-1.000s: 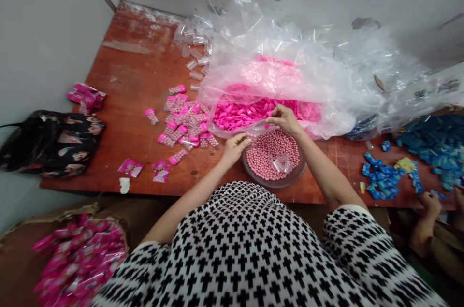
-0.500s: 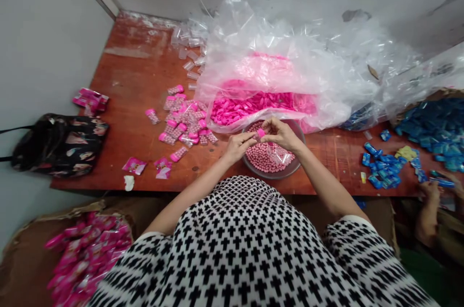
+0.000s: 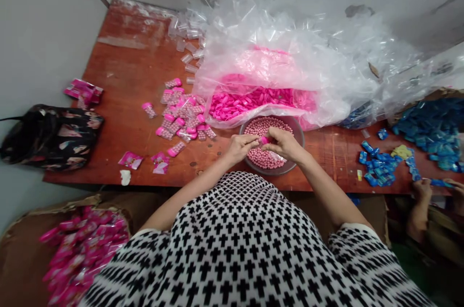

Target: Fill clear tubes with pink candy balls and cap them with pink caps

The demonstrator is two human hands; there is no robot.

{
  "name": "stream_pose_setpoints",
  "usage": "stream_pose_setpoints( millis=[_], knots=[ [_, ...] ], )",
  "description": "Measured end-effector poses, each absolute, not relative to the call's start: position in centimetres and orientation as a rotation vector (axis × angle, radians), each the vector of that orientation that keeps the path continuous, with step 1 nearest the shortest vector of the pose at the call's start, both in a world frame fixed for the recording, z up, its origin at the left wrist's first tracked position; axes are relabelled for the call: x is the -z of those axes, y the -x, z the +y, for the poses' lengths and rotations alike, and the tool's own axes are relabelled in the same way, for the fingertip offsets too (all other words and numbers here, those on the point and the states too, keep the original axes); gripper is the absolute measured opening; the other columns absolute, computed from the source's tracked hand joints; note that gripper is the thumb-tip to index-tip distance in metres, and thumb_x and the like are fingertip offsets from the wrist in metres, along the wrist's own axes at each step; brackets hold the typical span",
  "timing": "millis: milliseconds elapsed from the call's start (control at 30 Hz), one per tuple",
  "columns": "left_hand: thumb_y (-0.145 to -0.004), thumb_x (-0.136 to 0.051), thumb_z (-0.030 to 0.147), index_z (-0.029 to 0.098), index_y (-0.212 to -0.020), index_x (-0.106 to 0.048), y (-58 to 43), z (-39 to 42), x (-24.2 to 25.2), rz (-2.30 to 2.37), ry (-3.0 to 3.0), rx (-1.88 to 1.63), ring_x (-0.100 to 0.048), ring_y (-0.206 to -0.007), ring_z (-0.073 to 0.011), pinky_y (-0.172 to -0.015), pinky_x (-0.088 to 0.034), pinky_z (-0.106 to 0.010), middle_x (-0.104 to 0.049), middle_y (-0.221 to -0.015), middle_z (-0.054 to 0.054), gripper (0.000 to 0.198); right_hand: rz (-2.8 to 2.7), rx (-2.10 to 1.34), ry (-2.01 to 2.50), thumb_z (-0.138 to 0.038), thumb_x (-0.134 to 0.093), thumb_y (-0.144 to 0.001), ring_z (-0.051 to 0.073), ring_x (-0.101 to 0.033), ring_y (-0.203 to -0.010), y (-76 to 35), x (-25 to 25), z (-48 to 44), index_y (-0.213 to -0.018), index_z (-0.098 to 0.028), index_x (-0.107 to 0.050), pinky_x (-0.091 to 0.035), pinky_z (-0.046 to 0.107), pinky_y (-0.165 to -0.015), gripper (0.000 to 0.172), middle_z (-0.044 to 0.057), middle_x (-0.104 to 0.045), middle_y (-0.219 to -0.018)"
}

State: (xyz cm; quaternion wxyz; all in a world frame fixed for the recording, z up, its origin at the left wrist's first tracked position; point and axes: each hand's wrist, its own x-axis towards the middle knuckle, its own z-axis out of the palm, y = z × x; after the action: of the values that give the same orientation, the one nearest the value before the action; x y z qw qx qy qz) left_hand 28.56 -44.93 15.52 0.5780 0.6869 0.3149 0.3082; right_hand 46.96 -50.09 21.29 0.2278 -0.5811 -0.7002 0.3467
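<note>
Over the bowl of pink beads, my left hand [image 3: 242, 148] and my right hand [image 3: 285, 144] meet fingertip to fingertip. Between them sits a small bottle with a pink cap [image 3: 264, 140]; its body is mostly hidden by my fingers. Both hands are closed on it, the left from one side and the right from the other. Round pink beads [image 3: 266, 125] fill much of the grey bowl [image 3: 302, 138] underneath. A clear plastic piece [image 3: 277, 156] shows below my right hand, too blurred to name. Left of my hands lies a heap of pink-capped bead bottles [image 3: 184, 109].
Behind the bowl lies a plastic bag [image 3: 250, 67] of pink caps [image 3: 235, 104]. Empty clear tubes [image 3: 190, 58] lie further left. A black floral bag [image 3: 72, 138] is at the left edge, above a carton of pink packets [image 3: 87, 244]. Blue packets [image 3: 380, 167] lie near another person's hands [image 3: 422, 193].
My right fingers have curled closer around the pink cap, and both hands sit slightly lower against the bowl, showing more beads behind. The view has shifted a little.
</note>
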Motion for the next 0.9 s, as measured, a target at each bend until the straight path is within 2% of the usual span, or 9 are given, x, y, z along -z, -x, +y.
stream_pose_setpoints(
  millis=[167, 233, 333, 433, 533, 600, 700, 800, 900],
  knots=[
    [-0.068, -0.070, 0.043, 0.017, -0.088, -0.075, -29.3, -44.9, -14.7, 0.790, -1.347, -0.701, -0.068, -0.077, -0.0214, -0.072, -0.054, -0.032, -0.074, -0.089, -0.007, 0.033, -1.811, -0.966, 1.611, -0.038, -0.071, -0.071, 0.013, -0.047, -0.065, -47.1, -21.2, -49.4, -0.076, -0.021, -0.058, -0.037, 0.025, -0.065, 0.022, -0.001, -0.054, -0.070],
    [-0.063, -0.073, 0.046, 0.014, -0.095, -0.073, -29.5, -44.8, -14.5, 0.822, -1.125, -0.711, -0.068, -0.074, -0.0213, -0.072, -0.056, -0.035, -0.073, -0.089, -0.007, 0.045, -1.620, -1.036, 1.563, -0.038, -0.075, -0.066, 0.017, -0.055, -0.079, -47.3, -21.1, -49.5, -0.087, -0.022, -0.063, -0.041, 0.028, -0.074, 0.029, 0.002, -0.061, -0.084],
    [-0.061, -0.075, 0.047, 0.013, -0.107, -0.069, -29.6, -44.5, -14.4, 0.842, -0.897, -0.743, -0.067, -0.072, -0.0192, -0.073, -0.056, -0.037, -0.073, -0.089, -0.007, 0.058, -1.218, -1.257, 1.403, -0.035, -0.079, -0.061, 0.018, -0.057, -0.100, -47.6, -20.3, -50.3, -0.105, -0.027, -0.062, -0.045, 0.030, -0.083, 0.049, 0.002, -0.062, -0.107],
    [-0.062, -0.075, 0.046, 0.013, -0.107, -0.068, -29.4, -44.2, -14.3, 0.842, -0.926, -0.756, -0.067, -0.076, -0.0198, -0.077, -0.055, -0.038, -0.072, -0.094, -0.008, 0.057, -0.838, -1.354, 1.299, -0.034, -0.079, -0.060, 0.014, -0.061, -0.078, -47.8, -18.9, -51.1, -0.099, -0.025, -0.063, -0.050, 0.028, -0.072, 0.043, 0.000, -0.065, -0.089],
    [-0.066, -0.073, 0.044, 0.015, -0.099, -0.072, -29.2, -44.1, -14.5, 0.831, -1.149, -0.790, -0.067, -0.086, -0.0224, -0.086, -0.052, -0.040, -0.072, -0.098, -0.009, 0.044, -0.666, -1.338, 1.285, -0.038, -0.079, -0.060, 0.010, -0.057, -0.061, -47.8, -18.2, -51.1, -0.084, -0.021, -0.063, -0.051, 0.026, -0.063, 0.034, -0.003, -0.062, -0.071],
    [-0.069, -0.071, 0.041, 0.019, -0.093, -0.074, -29.3, -44.1, -14.7, 0.784, -1.325, -0.805, -0.065, -0.091, -0.0224, -0.091, -0.049, -0.040, -0.072, -0.097, -0.008, 0.032, -0.653, -1.414, 1.277, -0.039, -0.078, -0.061, 0.010, -0.059, -0.066, -47.7, -18.5, -50.7, -0.085, -0.021, -0.063, -0.052, 0.026, -0.065, 0.034, -0.002, -0.064, -0.076],
    [-0.074, -0.068, 0.038, 0.022, -0.091, -0.074, -29.5, -44.3, -15.1, 0.724, -1.469, -0.835, -0.063, -0.097, -0.0212, -0.093, -0.048, -0.038, -0.072, -0.097, -0.006, 0.024, -0.645, -1.741, 1.214, -0.042, -0.074, -0.066, 0.015, -0.063, -0.080, -47.3, -19.2, -50.1, -0.093, -0.020, -0.063, -0.055, 0.032, -0.074, 0.037, 0.002, -0.067, -0.087],
    [-0.076, -0.066, 0.038, 0.022, -0.091, -0.074, -29.7, -44.5, -15.3, 0.732, -1.482, -0.862, -0.062, -0.099, -0.0210, -0.093, -0.047, -0.037, -0.071, -0.099, -0.007, 0.025, -0.524, -1.952, 1.133, -0.044, -0.070, -0.068, 0.018, -0.064, -0.080, -46.7, -19.3, -49.9, -0.088, -0.018, -0.064, -0.055, 0.039, -0.079, 0.034, 0.004, -0.069, -0.084],
    [-0.078, -0.063, 0.039, 0.021, -0.092, -0.074, -29.7, -44.6, -15.4, 0.741, -1.482, -0.843, -0.062, -0.099, -0.0211, -0.094, -0.047, -0.037, -0.071, -0.100, -0.006, 0.026, -0.415, -1.890, 1.132, -0.041, -0.070, -0.066, 0.017, -0.064, -0.075, -45.8, -18.6, -49.7, -0.079, -0.018, -0.064, -0.055, 0.040, -0.079, 0.027, 0.002, -0.069, -0.077]
  ],
)
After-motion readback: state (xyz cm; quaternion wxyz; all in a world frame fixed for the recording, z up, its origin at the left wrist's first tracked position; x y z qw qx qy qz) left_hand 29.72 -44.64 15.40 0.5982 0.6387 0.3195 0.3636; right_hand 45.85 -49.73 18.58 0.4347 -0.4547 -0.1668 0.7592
